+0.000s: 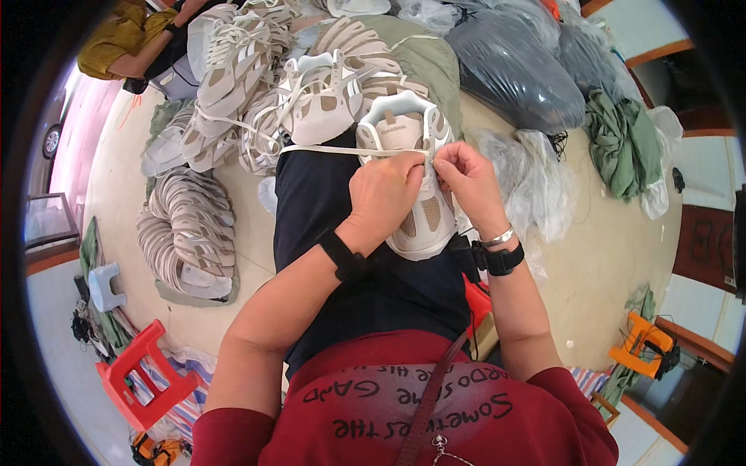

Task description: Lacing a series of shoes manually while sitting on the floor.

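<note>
A white and beige sneaker (420, 245) rests on my thighs, its toe toward me and its tongue standing up. Across it runs a flat cream shoelace (330, 151), one length stretching out to the left. My left hand (386, 192) is closed over the eyelet rows, fingertips pinching the lace. Opposite it, my right hand (471, 185) pinches with thumb and forefinger at the lace by the right-hand eyelets. The fingers partly cover the eyelets. Just beyond my left knee, another sneaker (320, 105) with loose laces leans against a heap.
Stacked shoe uppers (186, 225) lie on the floor at left, with more uppers (241, 70) heaped farther away. Dark plastic-wrapped bundles (513, 70) and a green cloth (619, 144) are at far right. A red stool (148, 373) stands near left. Another person's arm (148, 54) shows at far left.
</note>
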Demonstrator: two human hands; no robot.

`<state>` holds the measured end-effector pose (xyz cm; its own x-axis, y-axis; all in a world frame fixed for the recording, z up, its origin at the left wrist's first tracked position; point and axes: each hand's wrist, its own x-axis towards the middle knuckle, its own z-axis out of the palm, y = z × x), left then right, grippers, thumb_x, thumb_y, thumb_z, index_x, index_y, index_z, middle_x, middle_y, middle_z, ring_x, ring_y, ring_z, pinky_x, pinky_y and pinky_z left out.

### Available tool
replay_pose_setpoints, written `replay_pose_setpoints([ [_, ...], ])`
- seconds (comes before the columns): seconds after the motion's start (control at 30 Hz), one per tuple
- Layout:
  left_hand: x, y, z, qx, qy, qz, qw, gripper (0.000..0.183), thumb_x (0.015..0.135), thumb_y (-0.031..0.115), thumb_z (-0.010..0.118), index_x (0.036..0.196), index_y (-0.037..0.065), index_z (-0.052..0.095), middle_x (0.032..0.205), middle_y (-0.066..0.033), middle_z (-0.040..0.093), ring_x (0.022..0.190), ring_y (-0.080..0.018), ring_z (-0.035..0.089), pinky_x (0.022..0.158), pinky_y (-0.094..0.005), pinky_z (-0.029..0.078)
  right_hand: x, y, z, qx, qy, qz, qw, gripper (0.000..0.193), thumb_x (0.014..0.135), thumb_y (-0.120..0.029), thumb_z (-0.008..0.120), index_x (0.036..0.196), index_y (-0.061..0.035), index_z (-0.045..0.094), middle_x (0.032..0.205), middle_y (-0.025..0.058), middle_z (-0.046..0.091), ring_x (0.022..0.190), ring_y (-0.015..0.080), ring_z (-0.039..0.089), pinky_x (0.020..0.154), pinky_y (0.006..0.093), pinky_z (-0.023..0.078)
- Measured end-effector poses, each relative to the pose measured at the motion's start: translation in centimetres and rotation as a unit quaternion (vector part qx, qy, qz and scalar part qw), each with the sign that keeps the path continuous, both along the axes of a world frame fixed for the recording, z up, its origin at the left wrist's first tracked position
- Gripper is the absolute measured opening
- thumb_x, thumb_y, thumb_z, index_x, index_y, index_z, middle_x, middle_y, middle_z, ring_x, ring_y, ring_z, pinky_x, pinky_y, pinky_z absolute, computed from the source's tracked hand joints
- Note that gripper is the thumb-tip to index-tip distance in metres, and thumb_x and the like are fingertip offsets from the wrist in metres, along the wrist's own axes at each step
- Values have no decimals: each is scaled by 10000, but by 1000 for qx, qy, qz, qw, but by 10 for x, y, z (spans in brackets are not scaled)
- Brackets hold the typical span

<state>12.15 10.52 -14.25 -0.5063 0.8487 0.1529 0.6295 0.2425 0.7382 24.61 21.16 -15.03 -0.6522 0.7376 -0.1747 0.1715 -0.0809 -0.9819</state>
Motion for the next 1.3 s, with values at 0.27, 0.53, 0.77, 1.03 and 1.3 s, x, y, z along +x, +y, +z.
replay_pose_setpoints([
  [0.27,-7,7,3,-31,-30,-4,999,183,813,214,616,911,80,692,756,-151,668,699,-346,649,627,-407,506,-4,2,-3,69,-49,17,996,82,837,-94,623,866,-21,599,717,-18,578,650,70,514,596,245,442],
  [0.53,-16,11,26,-113,102,-95,984,144,836,168,545,865,38,599,724,-189,645,701,-378,646,624,-480,498,-1,2,1,38,-49,56,996,113,859,-120,613,918,-38,564,731,-26,551,638,70,505,576,241,432],
  [0.77,-72,-46,50,-180,170,-76,966,133,890,221,543,925,96,572,713,-166,632,709,-389,628,611,-486,475,3,10,1,-8,-30,115,993,97,893,-97,607,964,-60,553,801,-40,536,672,40,507,586,204,434],
  [1.03,-224,-211,35,-177,181,184,950,151,933,176,498,968,36,543,726,-195,601,662,-354,596,629,-433,447,31,12,15,-132,26,111,985,208,866,-80,626,1049,-61,530,817,-19,563,662,47,512,573,203,430],
  [1.3,-245,-267,-22,-150,135,227,953,113,944,154,493,960,50,536,634,-115,537,549,-238,507,553,-377,390,55,-18,57,-241,152,134,949,255,868,-35,605,1108,-29,520,843,23,583,691,98,540,629,239,443],
])
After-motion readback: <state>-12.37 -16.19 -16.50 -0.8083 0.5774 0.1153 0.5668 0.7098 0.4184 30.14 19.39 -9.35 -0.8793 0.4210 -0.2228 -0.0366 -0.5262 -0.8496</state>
